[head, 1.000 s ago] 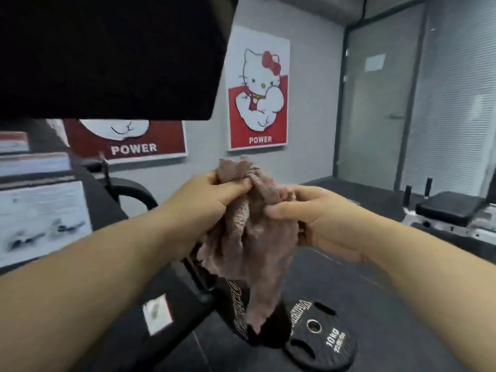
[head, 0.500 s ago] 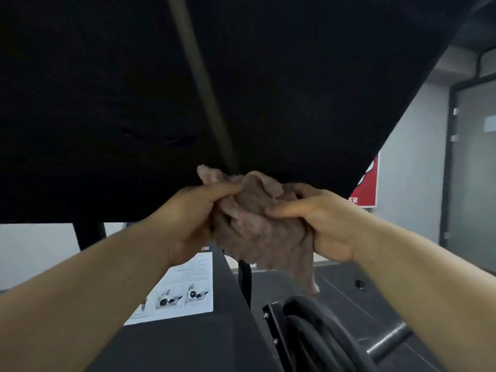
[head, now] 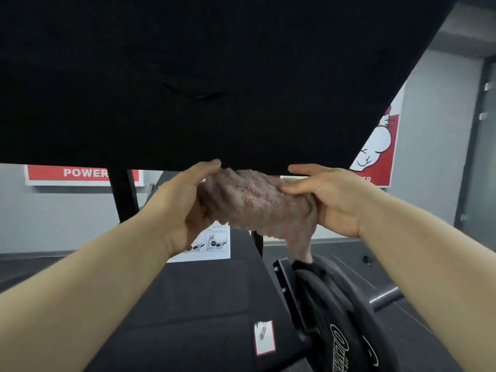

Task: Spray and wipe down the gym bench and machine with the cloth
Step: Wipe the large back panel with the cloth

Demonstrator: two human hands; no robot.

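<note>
A fluffy pinkish-brown cloth (head: 257,205) is stretched between both my hands, just under the lower edge of a large black padded panel (head: 214,76) that fills the top of the view. My left hand (head: 185,205) grips the cloth's left end, thumb on top. My right hand (head: 330,197) grips the right end, and a corner of cloth hangs down below it. Below lies the machine's black padded surface (head: 188,304). No spray bottle is visible.
A black weight plate (head: 346,326) on a bar sits at the lower right. A black post (head: 124,194) stands left of my hands. An instruction sticker (head: 209,245) lies on the machine. Red POWER posters (head: 80,173) hang on the grey wall, with a glass door at far right.
My hands have drawn apart and spread the bunched cloth wider, lifting it to the panel's lower edge. A second ago the view faced the room; it now looks under the panel.
</note>
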